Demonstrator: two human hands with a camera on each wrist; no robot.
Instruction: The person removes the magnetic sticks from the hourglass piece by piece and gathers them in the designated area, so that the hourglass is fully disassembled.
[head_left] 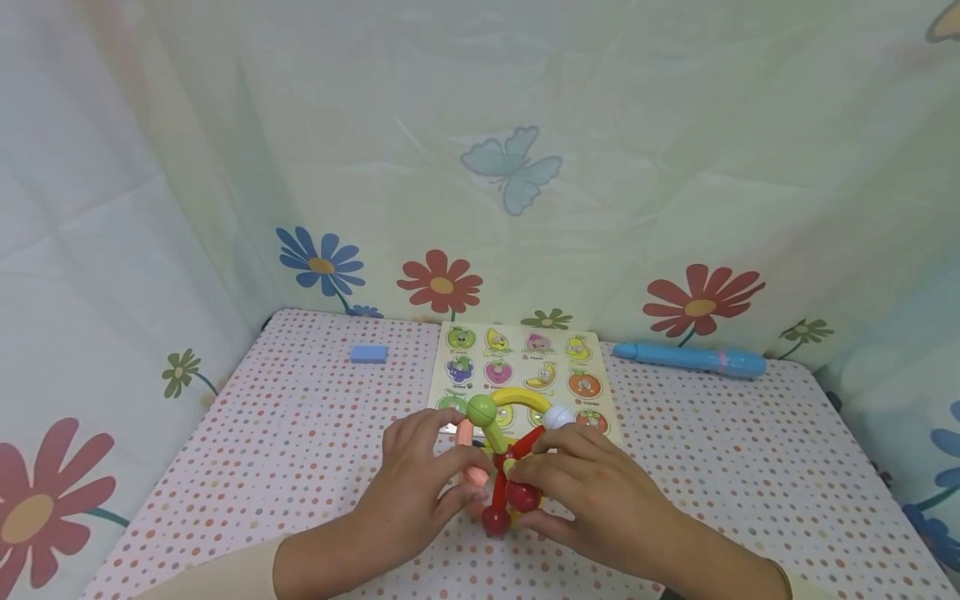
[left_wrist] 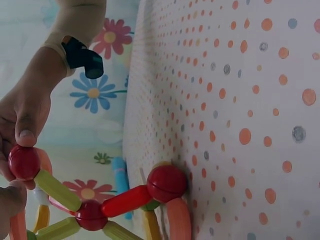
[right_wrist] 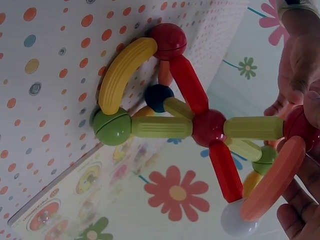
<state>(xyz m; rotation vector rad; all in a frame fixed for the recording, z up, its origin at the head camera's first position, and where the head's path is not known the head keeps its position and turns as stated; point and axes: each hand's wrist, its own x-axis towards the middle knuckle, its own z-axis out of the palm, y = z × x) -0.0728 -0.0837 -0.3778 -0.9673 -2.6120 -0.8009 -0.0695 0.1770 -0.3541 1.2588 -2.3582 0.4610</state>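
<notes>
As far as we can judge, the ball-and-rod frame [head_left: 500, 490] is well along but not closed up. It's between both hands, on or just above the dotted table [head_left: 300, 433] (can't tell which), on our side of the fruit board [head_left: 520, 360].

Done: straight rods run out from the red hub [right_wrist: 209, 128] to outer balls; a yellow curved bar [right_wrist: 122, 70] links the green ball [right_wrist: 112, 131] to the upper red ball [right_wrist: 168, 41].

Left: we see no curve between green ball and white ball [right_wrist: 239, 222], so we'd call that side unfinished.

Hands: left hand [head_left: 408, 492] curled round a salmon bar [head_left: 465, 433], right hand [head_left: 607, 500] pinching a near red ball [left_wrist: 24, 162].

Blue block [head_left: 369, 354], blue tube [head_left: 690, 359]: well apart, untouched.
</notes>
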